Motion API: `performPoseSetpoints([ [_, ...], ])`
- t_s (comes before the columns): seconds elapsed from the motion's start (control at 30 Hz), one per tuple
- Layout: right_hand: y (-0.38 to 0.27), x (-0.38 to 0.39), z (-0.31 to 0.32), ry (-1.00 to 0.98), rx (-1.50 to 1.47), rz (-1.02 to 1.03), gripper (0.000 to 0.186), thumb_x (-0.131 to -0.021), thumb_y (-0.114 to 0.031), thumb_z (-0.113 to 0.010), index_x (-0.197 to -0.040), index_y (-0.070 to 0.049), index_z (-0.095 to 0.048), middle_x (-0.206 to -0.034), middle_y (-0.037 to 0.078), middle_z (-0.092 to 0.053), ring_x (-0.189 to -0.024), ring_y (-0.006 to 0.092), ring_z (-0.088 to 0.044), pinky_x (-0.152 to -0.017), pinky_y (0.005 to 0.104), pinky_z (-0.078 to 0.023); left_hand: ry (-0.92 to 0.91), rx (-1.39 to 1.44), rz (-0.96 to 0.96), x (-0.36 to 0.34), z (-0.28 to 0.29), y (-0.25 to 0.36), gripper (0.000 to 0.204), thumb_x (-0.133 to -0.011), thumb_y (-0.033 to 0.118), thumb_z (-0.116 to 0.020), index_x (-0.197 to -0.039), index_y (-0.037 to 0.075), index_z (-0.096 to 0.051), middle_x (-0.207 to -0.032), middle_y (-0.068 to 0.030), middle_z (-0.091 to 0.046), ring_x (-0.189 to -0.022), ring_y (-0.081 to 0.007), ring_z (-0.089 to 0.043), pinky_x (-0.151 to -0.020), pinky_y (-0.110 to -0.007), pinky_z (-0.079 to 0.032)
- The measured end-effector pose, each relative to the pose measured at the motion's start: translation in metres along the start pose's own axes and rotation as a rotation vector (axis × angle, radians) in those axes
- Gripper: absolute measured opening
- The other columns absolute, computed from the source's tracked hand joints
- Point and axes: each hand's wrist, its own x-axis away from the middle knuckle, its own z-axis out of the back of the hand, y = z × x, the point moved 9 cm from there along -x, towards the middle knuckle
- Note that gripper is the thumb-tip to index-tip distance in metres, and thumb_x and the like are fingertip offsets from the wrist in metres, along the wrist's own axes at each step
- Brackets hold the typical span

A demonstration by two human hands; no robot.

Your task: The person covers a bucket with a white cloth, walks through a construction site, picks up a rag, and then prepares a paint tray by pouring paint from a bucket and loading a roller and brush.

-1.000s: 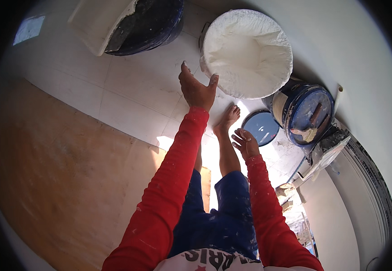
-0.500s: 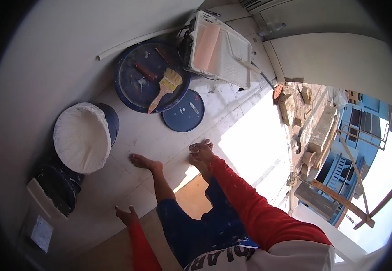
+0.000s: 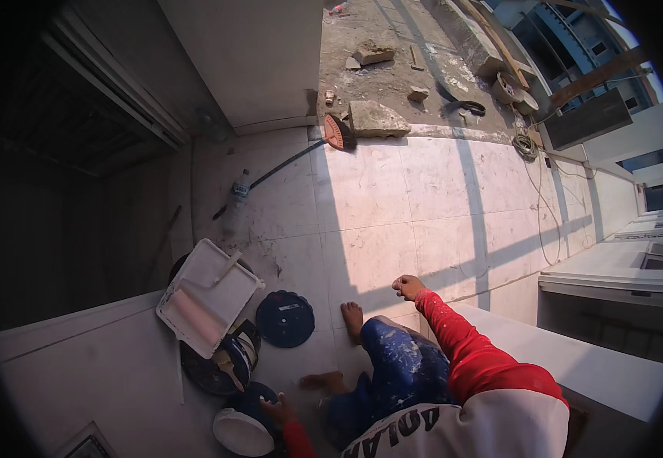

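Observation:
My left hand, partly in shade, is low in the head view with fingers apart, beside a white-lined bucket; I see nothing held in it. My right hand is raised above the tiles, its fingers curled together; whether anything small is between them I cannot make out. At the left stands a white paint tray with a pink roller in it. Beneath and beside it are dark buckets with a brush on a lid, and a round blue lid lies on the tiles. My bare feet are nearby.
A long-handled orange scraper-like tool and a plastic bottle lie on the tiled floor. Beyond its edge are rubble blocks, boards and a coiled hose. A dark opening is at left, a white ledge at right.
My view has swung from the buckets toward the sunlit floor and rubble outside, so the buckets now sit lower left. My right hand is raised out to the right, fingers more curled.

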Motion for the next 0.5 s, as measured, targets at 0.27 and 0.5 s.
performPoseSetpoints([
  [0.27, 0.049, 0.073, 0.188, 0.391, -0.405, -0.009, 0.024, -0.082, -0.024, -0.064, -0.090, -0.002, -0.066, -0.076, 0.007, -0.065, -0.065, 0.0156, -0.062, -0.061, 0.0316, -0.049, -0.039, -0.194, -0.446, -0.060, 0.025, 0.287, 0.072, -0.083, 0.020, -0.064, -0.139, -0.006, -0.026, -0.133, -0.0299, -0.037, -0.119, -0.0424, -0.044, -0.101, -0.045, -0.038],
  [0.5, 0.128, 0.156, 0.211, 0.512, -0.654, -0.268, 0.018, -0.088, -0.019, -0.059, -0.101, -0.007, -0.063, -0.084, 0.003, -0.063, -0.067, 0.0129, -0.062, -0.052, 0.0300, -0.047, -0.043, -0.377, -0.539, -0.085, 0.004, 0.424, 0.069, -0.086, 0.020, -0.062, -0.140, -0.003, -0.025, -0.129, -0.0307, -0.039, -0.118, -0.0457, -0.045, -0.099, -0.048, -0.040],
])
